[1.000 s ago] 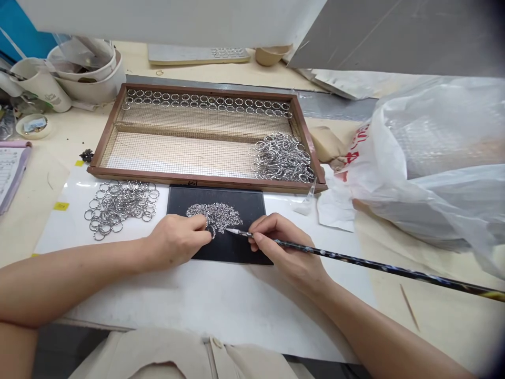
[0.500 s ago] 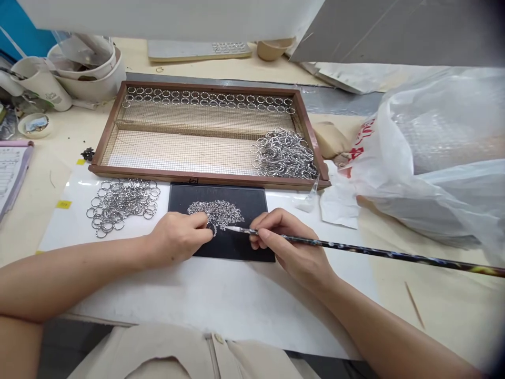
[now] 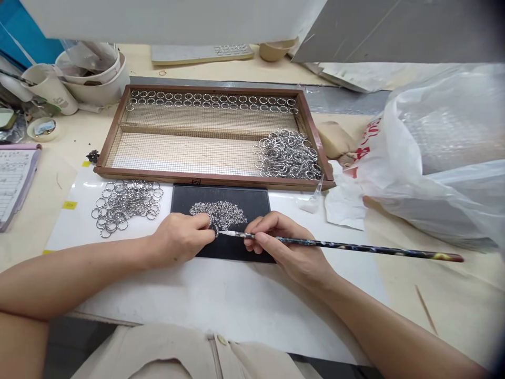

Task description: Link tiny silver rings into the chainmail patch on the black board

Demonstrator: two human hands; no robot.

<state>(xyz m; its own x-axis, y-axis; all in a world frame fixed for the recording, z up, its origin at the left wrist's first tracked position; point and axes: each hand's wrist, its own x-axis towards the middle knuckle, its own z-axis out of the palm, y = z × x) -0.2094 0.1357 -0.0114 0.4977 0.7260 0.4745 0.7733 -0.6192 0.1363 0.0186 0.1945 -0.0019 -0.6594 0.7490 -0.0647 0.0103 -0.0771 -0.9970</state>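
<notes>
My left hand [image 3: 182, 238] is closed in a pinch on a small silver ring [image 3: 215, 230], partly hidden by the fingers. In my right hand [image 3: 282, 239] is a thin dark patterned stick [image 3: 355, 247] with a pale pointed tip, gripped like a pen. That white tip touches or nearly touches the ring; I cannot tell which. Both hands are over a black mat [image 3: 236, 251], where a heap of tiny shiny stones [image 3: 224, 213] lies spread out. Left of the mat is a loose pile of silver rings [image 3: 126, 202] on the white sheet.
Behind the mat stands a wooden-framed mesh tray [image 3: 213, 178], with two rows of rings along its back and a ring heap [image 3: 290, 155] at its right. A plastic bag [image 3: 442, 158] bulges at the right. White tubs [image 3: 94, 84] and a clipboard [image 3: 16, 179] stand at the left.
The stick's tip has moved left and slightly down, from the edge of the stones to the ring. My left hand keeps its pinch. The whole view has shifted slightly.
</notes>
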